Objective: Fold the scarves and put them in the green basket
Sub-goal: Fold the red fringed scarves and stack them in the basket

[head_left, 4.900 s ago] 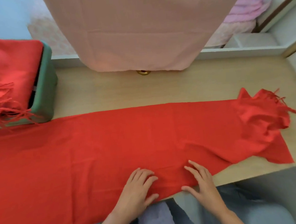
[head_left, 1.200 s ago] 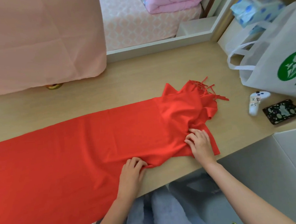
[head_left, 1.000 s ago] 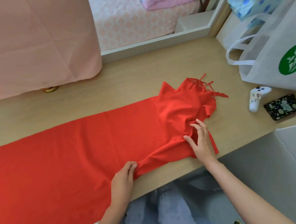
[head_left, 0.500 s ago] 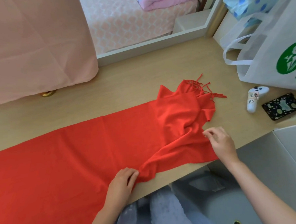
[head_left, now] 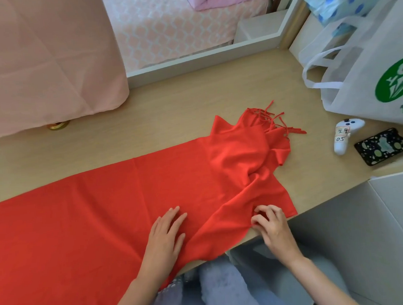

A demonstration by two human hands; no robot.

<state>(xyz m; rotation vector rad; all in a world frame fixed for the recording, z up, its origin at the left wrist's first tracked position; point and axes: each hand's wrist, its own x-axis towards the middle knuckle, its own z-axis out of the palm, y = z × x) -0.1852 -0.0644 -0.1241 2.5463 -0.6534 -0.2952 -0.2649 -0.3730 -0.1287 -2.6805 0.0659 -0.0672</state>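
A long red scarf (head_left: 86, 206) lies stretched across the wooden table (head_left: 169, 111), running off the left edge of view. Its right end is bunched and wrinkled, with fringe (head_left: 279, 121) pointing toward the back right. My left hand (head_left: 165, 234) lies flat on the scarf near the table's front edge, fingers straight. My right hand (head_left: 271, 226) pinches a fold of the scarf's near right edge with curled fingers. The green basket is out of view.
A white tote bag (head_left: 360, 72) with a green logo stands at the right. Beside it lie a white controller (head_left: 343, 134) and a dark phone (head_left: 381, 146). A pink cloth (head_left: 44, 60) hangs over the back left. A grey box (head_left: 366, 236) sits at the lower right.
My left hand let go of the front edge and moved forward to lie flat on the scarf. My right hand came back left and took hold of the scarf's near edge.
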